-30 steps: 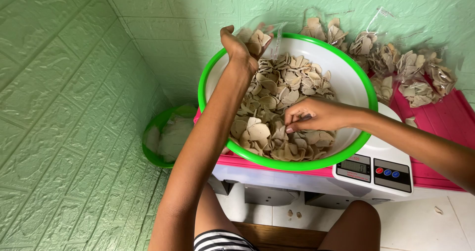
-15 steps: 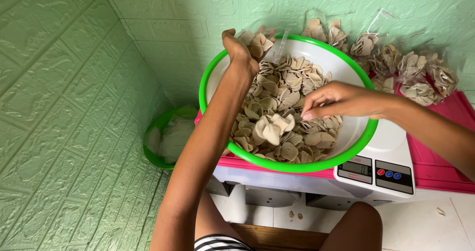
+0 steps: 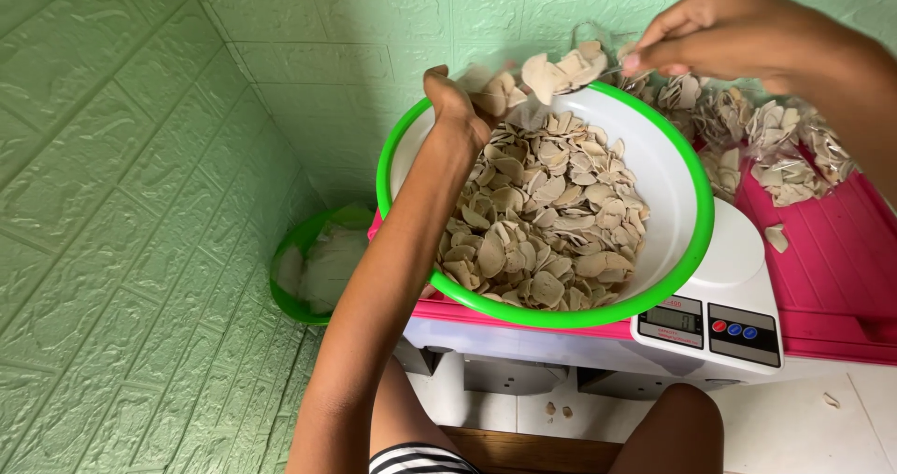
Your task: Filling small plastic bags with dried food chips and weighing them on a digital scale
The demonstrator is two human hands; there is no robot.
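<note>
A big white basin with a green rim [image 3: 668,170] holds a heap of pale beige crackers [image 3: 542,212]. It rests partly on a white digital scale [image 3: 738,278]. My left hand [image 3: 453,96] is at the basin's far rim, closed on a clear plastic bag [image 3: 500,91] partly filled with crackers. My right hand [image 3: 724,30] is raised above the far rim and pinches a small bunch of crackers [image 3: 565,68] just above the bag's mouth.
Several filled clear bags of crackers [image 3: 775,142] lie along the green wall on a pink surface [image 3: 822,259]. A smaller green basin [image 3: 285,264] with white contents sits low at the left. My knees show at the bottom.
My right hand picked up crackers from the heap and lifted them up and back to the bag. My left hand stayed at the rim holding the bag.
</note>
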